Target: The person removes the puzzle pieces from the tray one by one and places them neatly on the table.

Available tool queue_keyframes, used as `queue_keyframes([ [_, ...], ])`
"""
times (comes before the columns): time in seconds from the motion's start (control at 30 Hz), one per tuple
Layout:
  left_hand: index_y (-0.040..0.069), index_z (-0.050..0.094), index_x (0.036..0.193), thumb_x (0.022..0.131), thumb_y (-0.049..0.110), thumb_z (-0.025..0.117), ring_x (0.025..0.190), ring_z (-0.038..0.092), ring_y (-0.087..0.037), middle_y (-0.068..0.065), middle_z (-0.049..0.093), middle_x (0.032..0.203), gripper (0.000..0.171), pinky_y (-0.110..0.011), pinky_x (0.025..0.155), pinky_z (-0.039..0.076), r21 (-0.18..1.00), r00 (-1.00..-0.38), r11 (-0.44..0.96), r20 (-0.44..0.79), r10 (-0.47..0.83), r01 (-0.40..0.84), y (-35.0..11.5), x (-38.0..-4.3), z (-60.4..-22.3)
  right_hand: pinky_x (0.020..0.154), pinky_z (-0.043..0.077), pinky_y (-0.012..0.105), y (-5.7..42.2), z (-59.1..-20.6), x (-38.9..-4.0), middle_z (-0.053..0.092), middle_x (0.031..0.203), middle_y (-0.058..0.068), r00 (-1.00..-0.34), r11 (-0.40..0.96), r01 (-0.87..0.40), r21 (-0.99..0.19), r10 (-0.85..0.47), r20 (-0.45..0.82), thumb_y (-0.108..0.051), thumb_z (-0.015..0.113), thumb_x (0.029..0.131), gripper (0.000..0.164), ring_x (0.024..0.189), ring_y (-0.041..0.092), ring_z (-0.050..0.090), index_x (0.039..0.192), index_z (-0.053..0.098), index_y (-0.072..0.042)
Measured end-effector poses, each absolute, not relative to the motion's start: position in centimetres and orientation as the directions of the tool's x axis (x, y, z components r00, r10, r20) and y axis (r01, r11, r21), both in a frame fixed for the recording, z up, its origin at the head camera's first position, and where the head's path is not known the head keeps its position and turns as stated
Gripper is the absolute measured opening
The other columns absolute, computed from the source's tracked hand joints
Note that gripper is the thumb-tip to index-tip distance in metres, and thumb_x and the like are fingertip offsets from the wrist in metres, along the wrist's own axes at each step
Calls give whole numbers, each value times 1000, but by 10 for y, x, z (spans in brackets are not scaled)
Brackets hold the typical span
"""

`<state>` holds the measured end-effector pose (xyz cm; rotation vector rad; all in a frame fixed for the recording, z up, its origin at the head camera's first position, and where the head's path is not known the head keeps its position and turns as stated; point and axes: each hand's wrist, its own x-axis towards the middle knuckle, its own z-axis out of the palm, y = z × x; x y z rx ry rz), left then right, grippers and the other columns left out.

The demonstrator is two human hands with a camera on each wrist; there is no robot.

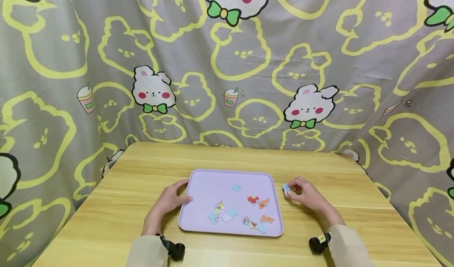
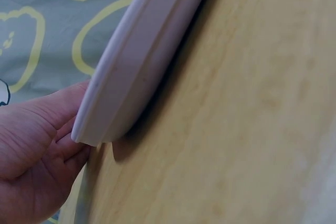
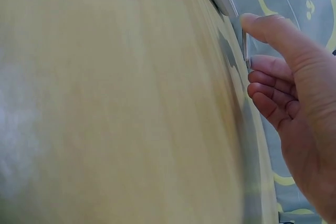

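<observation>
From my side, right hand pinches a puzzle piece, left hand grips tray; weak pinch could drop it.

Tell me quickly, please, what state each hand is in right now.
Left hand: holding the lilac tray by its left rim.
Right hand: pinching a blue-and-white puzzle piece beside the tray.

Beige sleeves, black wrist cameras
</observation>
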<state>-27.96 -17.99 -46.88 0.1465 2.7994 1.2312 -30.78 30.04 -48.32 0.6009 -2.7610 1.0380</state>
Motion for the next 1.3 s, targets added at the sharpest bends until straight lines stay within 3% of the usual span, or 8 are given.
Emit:
queue_keyframes([
  [1.3,9,47,146,88,20,74,142,35,-46,-24,43,151,65,-61,116,32,746,-992,665,-44,117,45,-181,-280,-469,69,47,19,300,-473,-309,57,93,3,-915,739,-393,-547,-374,153,-24,78,83,33,82,7,50,105,66,-2],
])
